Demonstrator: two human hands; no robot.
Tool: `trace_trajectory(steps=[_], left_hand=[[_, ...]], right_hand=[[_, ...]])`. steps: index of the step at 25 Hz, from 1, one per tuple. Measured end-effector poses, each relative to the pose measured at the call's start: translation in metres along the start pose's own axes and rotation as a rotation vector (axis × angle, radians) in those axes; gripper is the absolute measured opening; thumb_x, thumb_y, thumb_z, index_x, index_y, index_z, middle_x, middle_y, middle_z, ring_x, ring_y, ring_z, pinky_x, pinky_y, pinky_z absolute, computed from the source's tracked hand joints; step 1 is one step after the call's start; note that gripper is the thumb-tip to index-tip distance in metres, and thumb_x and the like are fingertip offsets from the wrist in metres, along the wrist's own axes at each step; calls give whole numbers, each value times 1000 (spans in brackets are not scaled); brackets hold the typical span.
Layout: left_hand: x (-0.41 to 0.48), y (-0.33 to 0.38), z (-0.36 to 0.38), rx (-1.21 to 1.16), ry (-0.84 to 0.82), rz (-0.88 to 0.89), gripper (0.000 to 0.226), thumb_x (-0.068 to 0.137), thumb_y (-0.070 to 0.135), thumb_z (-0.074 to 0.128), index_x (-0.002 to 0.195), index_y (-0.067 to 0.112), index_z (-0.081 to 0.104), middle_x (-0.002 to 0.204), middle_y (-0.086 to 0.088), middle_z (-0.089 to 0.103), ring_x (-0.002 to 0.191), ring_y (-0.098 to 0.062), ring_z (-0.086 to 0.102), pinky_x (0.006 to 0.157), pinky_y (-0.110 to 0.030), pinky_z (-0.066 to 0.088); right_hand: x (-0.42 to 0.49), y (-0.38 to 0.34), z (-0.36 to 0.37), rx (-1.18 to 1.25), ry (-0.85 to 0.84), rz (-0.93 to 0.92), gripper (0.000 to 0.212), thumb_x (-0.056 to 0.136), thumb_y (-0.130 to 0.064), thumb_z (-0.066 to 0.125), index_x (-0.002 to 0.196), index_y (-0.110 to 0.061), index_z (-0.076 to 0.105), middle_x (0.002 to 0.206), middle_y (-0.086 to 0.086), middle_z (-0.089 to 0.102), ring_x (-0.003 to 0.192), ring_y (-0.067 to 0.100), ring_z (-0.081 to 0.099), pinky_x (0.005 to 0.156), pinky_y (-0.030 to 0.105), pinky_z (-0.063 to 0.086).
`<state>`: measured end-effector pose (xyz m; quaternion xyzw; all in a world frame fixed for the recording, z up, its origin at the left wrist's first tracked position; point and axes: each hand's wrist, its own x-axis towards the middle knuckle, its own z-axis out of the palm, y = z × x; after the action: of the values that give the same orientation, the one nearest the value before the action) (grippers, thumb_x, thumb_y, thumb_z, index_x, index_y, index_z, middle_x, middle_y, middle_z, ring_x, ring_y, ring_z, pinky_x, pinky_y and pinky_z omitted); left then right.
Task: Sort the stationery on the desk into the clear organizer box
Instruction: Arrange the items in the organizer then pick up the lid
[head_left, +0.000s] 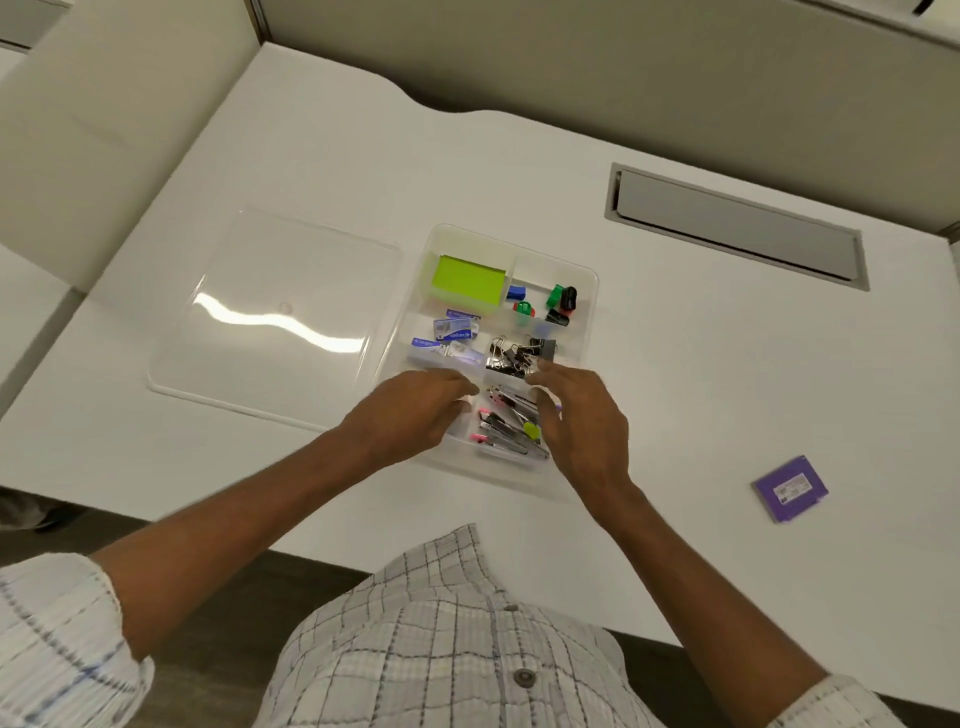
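Observation:
The clear organizer box (589, 283) sits mid-desk with several compartments. It holds a lime-green sticky-note pad (467, 280), blue staple boxes (452, 332), black binder clips (519, 353), small sharpeners and erasers (550, 304), and metal clips with pink and yellow tips (511, 426) in the near compartment. My left hand (410, 415) hovers over the box's near-left part, fingers loosely curled, holding nothing that I can see. My right hand (582, 421) hangs over the near-right edge, fingers relaxed and spread above the clips. A purple pad (789, 488) lies on the desk to the right.
The box's clear lid (275, 317) lies flat to the left of the box. A grey cable-tray flap (737, 228) is set into the white desk (363, 156) at the back right. Partition walls close the back and left.

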<state>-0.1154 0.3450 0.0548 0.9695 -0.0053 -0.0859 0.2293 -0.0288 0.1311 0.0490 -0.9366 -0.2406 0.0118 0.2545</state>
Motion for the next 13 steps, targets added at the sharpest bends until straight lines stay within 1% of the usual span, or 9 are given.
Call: trace_trajectory(steps=[2,3,4,6,9,11,13], left_hand=[[7,20,5,24,68,106,37,102,27,51,137,19,57,142,0,57,131,-21,54,103,-37,48],[11,32,8,42,85,147,39,102,27,51,140,17,54,146,-3,54,138,-22,48,110,-38,42],[16,44,12,60,88,177,42,102,27,50,142,15,51,150,-4,50,143,-23,41,116,-40,35],[30,69,24,85,83,229,44,103,29,46,145,14,46,155,-4,43,148,-23,31,121,-40,27],[51,106,44,68,62,286,47,105,34,42,148,16,43,158,-3,38,152,-22,24,123,-43,23],[66,134,60,59,34,339,47,105,35,41,149,16,42,159,-3,36,153,-21,21,123,-44,23],[81,161,76,69,10,386,48,105,35,40,149,17,41,160,-2,35,153,-21,20,124,-43,21]], right_hand=[[-16,27,-6,-16,-9,36,28,100,-29,57,126,-32,65,141,-12,58,134,9,48,101,25,44],[-24,41,-10,-31,-4,56,31,100,-30,56,131,-30,62,146,-11,54,140,9,42,105,25,40],[-31,54,-13,-40,9,84,34,101,-31,56,134,-29,60,150,-10,50,144,9,37,107,25,38],[-46,81,-23,-52,42,157,37,101,-31,56,137,-27,58,153,-8,45,148,9,31,109,26,35],[-67,122,-38,-85,53,268,39,102,-33,54,140,-25,54,156,-6,41,149,11,28,111,24,28],[-79,156,-51,-96,75,336,42,101,-36,54,141,-24,53,157,-4,40,149,14,30,111,26,31],[-87,189,-65,-109,85,390,47,98,-37,58,142,-22,51,158,-1,38,149,19,31,109,33,40]])
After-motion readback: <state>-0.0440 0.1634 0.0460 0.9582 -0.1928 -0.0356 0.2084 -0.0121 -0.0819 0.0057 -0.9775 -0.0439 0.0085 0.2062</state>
